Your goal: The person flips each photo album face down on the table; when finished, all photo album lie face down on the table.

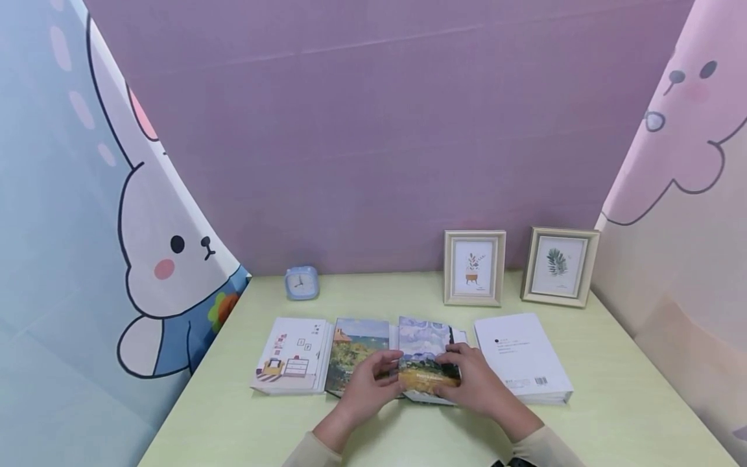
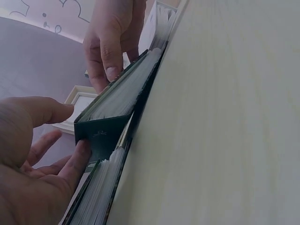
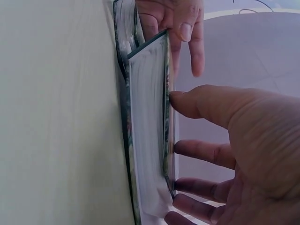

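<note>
A thick book with a painted landscape cover [image 1: 425,353] lies between the two hands, second from the right in the row. My left hand [image 1: 373,383] is at its left side; in the left wrist view a fingertip touches the dark green spine [image 2: 101,136], and the thumb is raised beside the cover edge. My right hand [image 1: 474,379] rests its fingertips on the front cover's right part, fingers fairly straight in the right wrist view, beside the page block [image 3: 147,117]. Left of this book, partly behind my left hand, lies another book with a seaside painting [image 1: 358,344].
A white book with an armchair drawing [image 1: 292,357] lies at the row's left end, a white book with a barcode [image 1: 525,357] at its right end. Behind them stand a blue clock [image 1: 301,283] and two picture frames, one with a potted plant [image 1: 474,269], one with a leaf [image 1: 560,266].
</note>
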`<state>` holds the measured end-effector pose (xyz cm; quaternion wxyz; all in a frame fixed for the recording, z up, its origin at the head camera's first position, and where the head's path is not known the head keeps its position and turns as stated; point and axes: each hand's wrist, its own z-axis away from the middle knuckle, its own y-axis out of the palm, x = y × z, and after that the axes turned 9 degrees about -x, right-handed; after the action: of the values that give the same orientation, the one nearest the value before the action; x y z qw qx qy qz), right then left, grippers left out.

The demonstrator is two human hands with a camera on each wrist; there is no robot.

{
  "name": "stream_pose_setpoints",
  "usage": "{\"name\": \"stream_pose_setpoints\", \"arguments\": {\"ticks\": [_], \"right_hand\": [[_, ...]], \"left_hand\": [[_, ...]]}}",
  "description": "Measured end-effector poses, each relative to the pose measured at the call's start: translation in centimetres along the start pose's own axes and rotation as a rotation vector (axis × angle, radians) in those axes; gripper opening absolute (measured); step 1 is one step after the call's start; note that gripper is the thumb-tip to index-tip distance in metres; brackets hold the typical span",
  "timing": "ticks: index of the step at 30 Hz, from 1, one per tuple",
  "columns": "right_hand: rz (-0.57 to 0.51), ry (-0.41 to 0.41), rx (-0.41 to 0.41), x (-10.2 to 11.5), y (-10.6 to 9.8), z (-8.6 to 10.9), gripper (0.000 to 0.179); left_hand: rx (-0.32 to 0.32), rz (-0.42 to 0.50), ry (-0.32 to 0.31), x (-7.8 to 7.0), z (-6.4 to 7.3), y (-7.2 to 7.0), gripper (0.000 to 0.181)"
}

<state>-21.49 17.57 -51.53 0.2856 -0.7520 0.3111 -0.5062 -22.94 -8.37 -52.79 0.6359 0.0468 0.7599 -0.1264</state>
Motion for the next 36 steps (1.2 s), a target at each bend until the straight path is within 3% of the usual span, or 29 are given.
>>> {"name": "stream_pose_setpoints", "arguments": {"ticks": [10,22,28,36], "right_hand": [[-0.070,-0.022,-0.045,0.1,0.4,-0.1,0.053],[-0.159,-0.015,-0.105,0.4,0.9,0.2,0.048],[-0.297,-0.010,-0.084,0.6,0.9,0.2,0.046],[-0.446,-0.030,-0.067,0.5,1.1,0.2,0.048]], "left_hand": [[-0.013,0.039,0.048,-0.3,0.0,0.0,0.055],[0.025,0.141,0.077,-0.5,0.0,0.2,0.065],[0.009,0.205,0.076,-0.7,0.0,0.2,0.068],[0.002,0.252,0.146,-0.9,0.1,0.4,0.067]]}}
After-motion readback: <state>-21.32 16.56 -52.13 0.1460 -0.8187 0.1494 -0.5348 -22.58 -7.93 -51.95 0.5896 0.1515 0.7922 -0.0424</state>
